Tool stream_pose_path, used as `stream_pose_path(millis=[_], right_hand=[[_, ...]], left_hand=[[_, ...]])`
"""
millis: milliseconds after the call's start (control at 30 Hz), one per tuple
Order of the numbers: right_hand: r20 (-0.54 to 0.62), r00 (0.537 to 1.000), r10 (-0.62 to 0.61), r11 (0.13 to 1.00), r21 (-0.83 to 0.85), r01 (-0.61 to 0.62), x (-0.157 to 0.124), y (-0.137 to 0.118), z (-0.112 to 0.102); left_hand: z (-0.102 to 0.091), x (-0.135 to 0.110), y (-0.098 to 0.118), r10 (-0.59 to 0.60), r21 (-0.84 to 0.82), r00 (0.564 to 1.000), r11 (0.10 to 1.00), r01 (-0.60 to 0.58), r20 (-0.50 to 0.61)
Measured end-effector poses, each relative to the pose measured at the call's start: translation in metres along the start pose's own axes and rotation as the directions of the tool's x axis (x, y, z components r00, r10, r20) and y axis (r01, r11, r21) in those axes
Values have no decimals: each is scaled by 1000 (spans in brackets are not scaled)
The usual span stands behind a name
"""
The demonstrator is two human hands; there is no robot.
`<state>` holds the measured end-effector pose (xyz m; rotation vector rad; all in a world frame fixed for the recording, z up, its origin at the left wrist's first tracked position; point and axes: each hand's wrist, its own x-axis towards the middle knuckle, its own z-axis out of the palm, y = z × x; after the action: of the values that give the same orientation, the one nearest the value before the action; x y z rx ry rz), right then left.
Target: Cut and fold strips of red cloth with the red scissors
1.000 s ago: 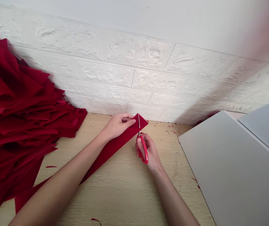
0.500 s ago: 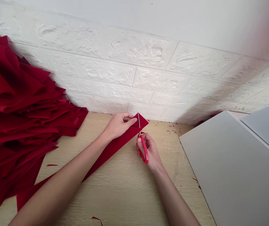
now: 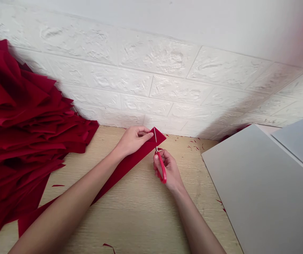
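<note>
My left hand pinches a long dark red fabric strip close to its far end, with the thumb on top. The strip runs back under my left forearm toward the lower left. In my right hand is a pair of scissors with red handles. One thin bright blade lies slanted across the top of the strip, just short of its pointed tip. The other blade is hidden, apparently beneath the fabric. My right thumb and fingers are wrapped around the handles.
A large heap of red fabric rises on the left. A pale box-like object stands on the right. Behind the wooden table is a white brick-patterned wall. Small red scraps lie scattered about.
The strip's tip has shifted very slightly to the left, with the scissors moving a little too. Both hands keep their hold.
</note>
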<state>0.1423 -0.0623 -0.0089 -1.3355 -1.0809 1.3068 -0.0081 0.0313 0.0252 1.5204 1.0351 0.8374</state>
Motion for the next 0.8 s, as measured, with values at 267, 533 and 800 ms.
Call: stream_pose_path(millis=[267,533,800], right_hand=[[-16,1000,15,1000,14,-15,1,0,0],[20,999,48,998,43,-49,-1,-3,-3],[42,999,22,998,55,-25,3,4,-9]], left_hand=[[1,-1,-2,-11,13,999,1000,10,36],[0,-1,-2,-28,14,998,1000,27,60],[-1,-1,-3,-54,-9,994,998,55,90]])
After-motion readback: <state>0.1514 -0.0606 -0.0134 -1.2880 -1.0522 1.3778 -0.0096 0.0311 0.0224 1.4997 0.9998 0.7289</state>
